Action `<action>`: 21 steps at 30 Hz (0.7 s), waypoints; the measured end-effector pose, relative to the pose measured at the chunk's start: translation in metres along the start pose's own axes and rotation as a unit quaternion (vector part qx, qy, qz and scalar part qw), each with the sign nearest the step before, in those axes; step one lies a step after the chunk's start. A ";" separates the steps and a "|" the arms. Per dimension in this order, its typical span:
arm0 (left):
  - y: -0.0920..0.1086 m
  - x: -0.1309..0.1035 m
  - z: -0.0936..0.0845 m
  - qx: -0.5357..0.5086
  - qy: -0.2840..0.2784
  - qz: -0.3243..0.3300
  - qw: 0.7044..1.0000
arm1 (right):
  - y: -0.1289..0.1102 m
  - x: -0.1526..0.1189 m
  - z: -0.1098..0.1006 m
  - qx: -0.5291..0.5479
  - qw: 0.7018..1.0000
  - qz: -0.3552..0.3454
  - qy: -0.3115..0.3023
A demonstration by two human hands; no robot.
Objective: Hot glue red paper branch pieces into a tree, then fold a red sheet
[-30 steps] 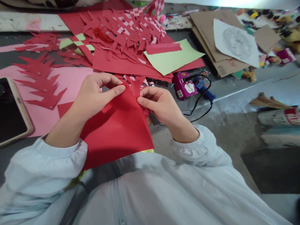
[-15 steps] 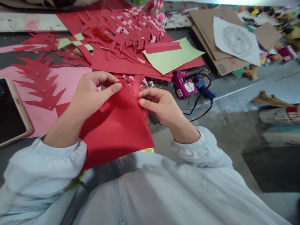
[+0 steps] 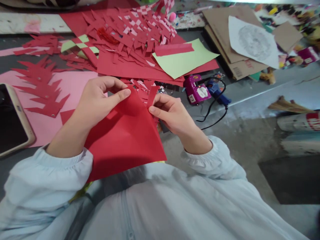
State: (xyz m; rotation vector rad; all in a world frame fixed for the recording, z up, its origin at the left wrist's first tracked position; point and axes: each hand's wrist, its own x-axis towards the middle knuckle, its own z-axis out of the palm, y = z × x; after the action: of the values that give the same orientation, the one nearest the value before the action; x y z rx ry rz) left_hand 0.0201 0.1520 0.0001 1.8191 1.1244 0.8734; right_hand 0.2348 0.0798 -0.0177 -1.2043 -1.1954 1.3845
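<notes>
A large sheet of red paper hangs in front of my body, its lower corner near my jacket. My left hand pinches its top corner between thumb and fingers. At the sheet's right edge, my right hand is closed on a narrow red paper strip, whose free end sticks up above the fingers. The strip meets the sheet at my right fingertips; whether it is joined there is hidden. Behind both hands lie red and pink paper scraps.
A phone and spiky red cutouts lie on pink paper at left. Pale green paper is behind. A purple box, a blue glue gun with black cord, and cardboard stand at right.
The strip's free end has swung to the right and now leans away from the sheet. My right hand has barely shifted; my left hand stays in place.
</notes>
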 end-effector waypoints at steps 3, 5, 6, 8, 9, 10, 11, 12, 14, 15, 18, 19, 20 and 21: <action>-0.003 0.000 0.000 -0.006 0.006 0.005 1.000 | 0.002 -0.002 -0.002 -0.013 1.000 -0.008 0.008; -0.004 0.001 0.001 -0.008 0.008 0.005 1.000 | 0.002 -0.003 -0.002 -0.012 1.000 -0.008 0.012; -0.005 0.001 0.001 -0.009 0.008 0.004 1.000 | 0.001 -0.003 -0.002 -0.007 1.000 -0.003 0.013; -0.006 0.001 0.001 -0.014 0.009 0.006 1.000 | 0.000 -0.003 -0.002 0.000 1.000 0.021 0.009; -0.006 0.002 0.001 -0.018 0.012 0.009 1.000 | -0.001 -0.003 -0.001 0.001 0.999 0.039 0.005; -0.007 0.002 0.001 -0.021 0.015 0.012 1.000 | -0.002 -0.003 -0.001 0.001 0.998 0.060 0.000; -0.006 0.002 0.001 -0.024 0.019 0.014 0.999 | -0.003 -0.003 0.000 0.003 0.997 0.078 -0.006; -0.006 0.002 0.001 -0.025 0.019 0.014 0.999 | -0.003 -0.003 0.000 0.005 0.996 0.092 -0.010; -0.004 0.003 0.000 -0.023 0.008 0.009 1.000 | -0.004 -0.003 0.000 0.011 0.995 0.103 -0.012; -0.003 0.003 0.000 -0.021 -0.009 0.002 1.000 | -0.003 -0.003 0.000 0.013 0.995 0.099 -0.010; -0.003 0.003 -0.002 -0.014 -0.070 -0.012 0.997 | -0.001 -0.004 -0.002 0.006 0.997 0.071 0.003; -0.003 0.004 -0.003 -0.011 -0.085 -0.016 0.996 | 0.001 -0.004 -0.002 0.002 0.998 0.062 0.009; -0.004 0.004 -0.004 -0.007 -0.094 -0.019 0.995 | 0.002 -0.004 -0.003 -0.001 0.998 0.054 0.013; -0.005 0.004 -0.005 -0.003 -0.097 -0.024 0.995 | 0.003 -0.005 -0.004 -0.002 0.999 0.049 0.014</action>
State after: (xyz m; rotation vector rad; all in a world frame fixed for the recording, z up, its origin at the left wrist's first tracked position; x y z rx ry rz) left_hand 0.0160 0.1584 -0.0015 1.8221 1.0355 0.6563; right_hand 0.2392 0.0752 -0.0203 -1.2968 -1.1336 1.4317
